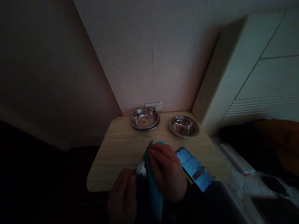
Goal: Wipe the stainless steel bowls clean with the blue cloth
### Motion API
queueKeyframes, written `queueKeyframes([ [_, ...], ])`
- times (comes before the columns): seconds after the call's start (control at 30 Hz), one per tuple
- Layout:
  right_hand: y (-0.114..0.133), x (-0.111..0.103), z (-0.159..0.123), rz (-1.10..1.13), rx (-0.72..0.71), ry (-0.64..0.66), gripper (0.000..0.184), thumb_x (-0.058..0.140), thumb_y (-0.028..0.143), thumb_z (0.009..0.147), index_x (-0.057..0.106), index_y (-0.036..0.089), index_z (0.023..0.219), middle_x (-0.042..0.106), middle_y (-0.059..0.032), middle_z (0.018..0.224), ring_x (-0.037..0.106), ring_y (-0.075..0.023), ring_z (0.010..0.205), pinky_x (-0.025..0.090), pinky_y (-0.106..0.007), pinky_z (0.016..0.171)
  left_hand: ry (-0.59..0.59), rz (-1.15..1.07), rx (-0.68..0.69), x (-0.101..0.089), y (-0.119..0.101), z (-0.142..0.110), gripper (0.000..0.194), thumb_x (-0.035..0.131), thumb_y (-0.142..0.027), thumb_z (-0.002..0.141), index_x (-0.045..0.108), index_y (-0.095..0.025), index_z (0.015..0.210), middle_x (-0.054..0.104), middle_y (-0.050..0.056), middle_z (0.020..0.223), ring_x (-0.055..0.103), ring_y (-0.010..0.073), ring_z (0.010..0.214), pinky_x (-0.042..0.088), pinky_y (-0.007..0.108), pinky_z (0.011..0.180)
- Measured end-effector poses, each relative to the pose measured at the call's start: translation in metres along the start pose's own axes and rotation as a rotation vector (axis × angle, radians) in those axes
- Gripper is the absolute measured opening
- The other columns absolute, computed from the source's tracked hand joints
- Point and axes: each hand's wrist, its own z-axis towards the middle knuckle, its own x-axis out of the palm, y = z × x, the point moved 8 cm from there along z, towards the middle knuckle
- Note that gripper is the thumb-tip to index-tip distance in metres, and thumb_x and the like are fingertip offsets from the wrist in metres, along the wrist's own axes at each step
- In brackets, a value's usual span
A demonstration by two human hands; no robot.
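My left hand (123, 196) is closed on the near edge of a shiny metal dish (141, 168), which is tilted up nearly edge-on above the front of the table. A blue-green cloth (154, 194) hangs from my right hand (168, 174), whose fingers are bent around it and press it against the dish's upper side. Much of the dish is covered by the cloth and lost in shadow. Further back stands a small stack of steel dishes (144, 119), the top one with a yellow and red sticker. Another steel dish (184, 127) lies to its right.
Right of my right hand, a phone (192, 168) with a lit timer screen lies on the light wooden table (112, 149). A wall socket (157, 105) is behind the stack. White panelling (233, 68) rises at the right, with dark and orange fabric (277, 146) below.
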Motion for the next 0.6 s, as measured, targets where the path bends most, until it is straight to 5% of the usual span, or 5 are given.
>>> queueKeyframes([
  [0.13, -0.016, -0.001, 0.008, 0.03, 0.106, -0.033, 0.016, 0.054, 0.016, 0.086, 0.069, 0.017, 0.091, 0.069, -0.0077, 0.093, 0.062, -0.0198, 0.087, 0.053, -0.034, 0.079, -0.006, -0.033, 0.04, 0.003, -0.004, 0.001, 0.025, 0.046, -0.031, 0.085, 0.063, -0.021, 0.069, 0.063, 0.001, 0.066, 0.058, 0.0139, 0.062, 0.046, 0.022, 0.062],
  [0.4, 0.031, 0.0, -0.031, -0.051, -0.084, -0.139, 0.013, 0.057, 0.016, 0.084, 0.063, 0.02, 0.095, 0.067, -0.0065, 0.108, 0.057, -0.0222, 0.105, 0.045, -0.043, 0.096, 0.099, -0.013, 0.081, 0.007, -0.007, 0.01, 0.03, 0.044, -0.032, 0.086, 0.062, -0.022, 0.065, 0.065, 0.001, 0.061, 0.06, 0.0135, 0.056, 0.047, 0.02, 0.054],
  [0.5, 0.024, -0.005, -0.022, -0.058, -0.126, -0.126, 0.012, 0.056, 0.016, 0.085, 0.065, 0.021, 0.092, 0.068, -0.006, 0.102, 0.059, -0.0213, 0.1, 0.044, -0.044, 0.097, 0.082, 0.002, 0.068, 0.007, -0.004, 0.008, 0.028, 0.045, -0.033, 0.086, 0.064, -0.021, 0.069, 0.067, 0.002, 0.064, 0.061, 0.0135, 0.056, 0.047, 0.02, 0.053],
  [0.6, 0.005, -0.01, -0.007, -0.046, -0.023, -0.115, 0.015, 0.053, 0.014, 0.086, 0.067, 0.019, 0.092, 0.068, -0.0079, 0.097, 0.061, -0.0202, 0.093, 0.051, -0.038, 0.085, 0.042, 0.007, 0.021, 0.006, 0.002, 0.004, 0.027, 0.046, -0.034, 0.085, 0.065, -0.02, 0.071, 0.067, 0.001, 0.064, 0.06, 0.0127, 0.056, 0.047, 0.019, 0.054],
])
